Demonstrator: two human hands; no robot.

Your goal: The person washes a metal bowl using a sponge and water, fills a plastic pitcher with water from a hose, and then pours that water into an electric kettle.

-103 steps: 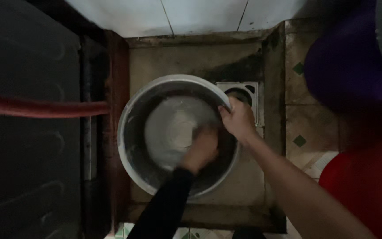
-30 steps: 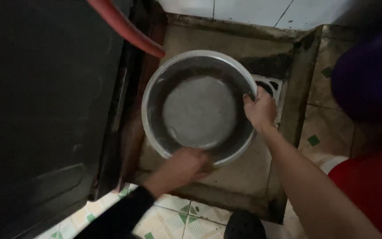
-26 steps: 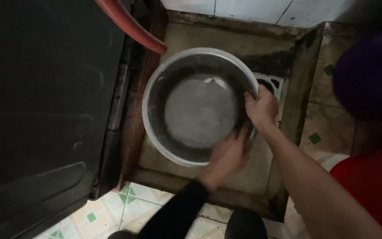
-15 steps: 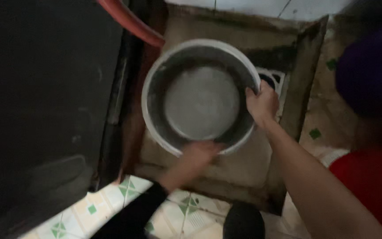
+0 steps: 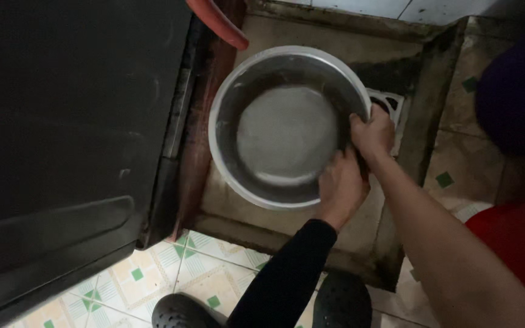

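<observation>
A round steel basin (image 5: 274,130) with a little water on its bottom sits on the sunken, stained floor (image 5: 360,36) of a wash corner. My right hand (image 5: 373,135) grips its rim on the right side, thumb inside. My left hand (image 5: 341,189), in a black sleeve, lies over the rim at the lower right, just below the right hand. Its fingers reach down the inner wall and are hidden under the hand, so I cannot make out whether they hold anything.
A large black panel (image 5: 62,152) fills the left side. A red hose (image 5: 217,21) curves in at the top. A drain grate (image 5: 390,102) lies behind the basin. A purple tub (image 5: 518,91) and a red container (image 5: 518,243) stand on the right. My black clogs (image 5: 341,300) stand on green-patterned tiles (image 5: 208,273).
My left hand slid along the basin's rim from the near side up to the lower right, close to my right hand. The right hand kept its grip and the view moved closer.
</observation>
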